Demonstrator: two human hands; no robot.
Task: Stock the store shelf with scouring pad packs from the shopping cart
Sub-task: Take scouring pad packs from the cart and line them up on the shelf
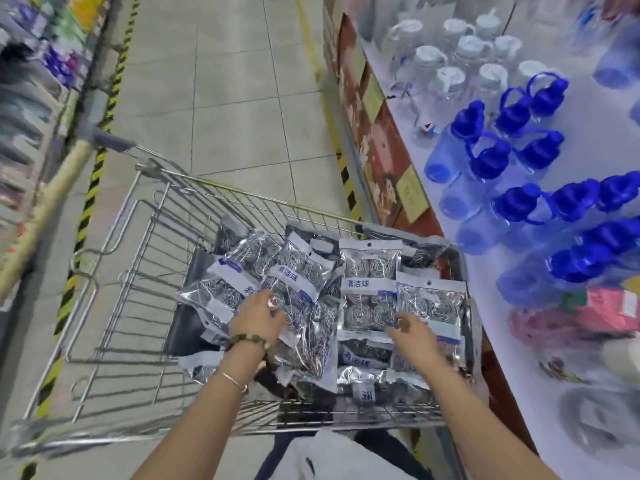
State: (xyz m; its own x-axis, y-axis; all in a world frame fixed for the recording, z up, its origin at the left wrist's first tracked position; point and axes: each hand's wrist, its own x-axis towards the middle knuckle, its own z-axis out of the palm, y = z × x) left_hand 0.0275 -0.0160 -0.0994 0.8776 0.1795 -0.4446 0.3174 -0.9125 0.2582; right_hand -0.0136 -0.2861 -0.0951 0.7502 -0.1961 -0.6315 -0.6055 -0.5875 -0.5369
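Observation:
Several silver scouring pad packs with white and blue labels fill the right half of the wire shopping cart [114,271]. My left hand [258,318] reaches down onto a crumpled pack [298,289] in the middle of the heap, fingers curled over it. My right hand [414,332] lies on the lower edge of a flat pack [431,301] at the cart's right side, fingertips touching it. Another flat pack [370,285] lies between the two hands. The white store shelf [408,109] runs along the right.
Blue-lidded plastic bottles [491,157] and clear jugs with white lids [446,46] stand on the shelf. Pink packs [606,306] lie further along it. Tiled aisle floor [225,98] stretches ahead, with shelving on the left and a wooden-handled tool [45,206] leaning there.

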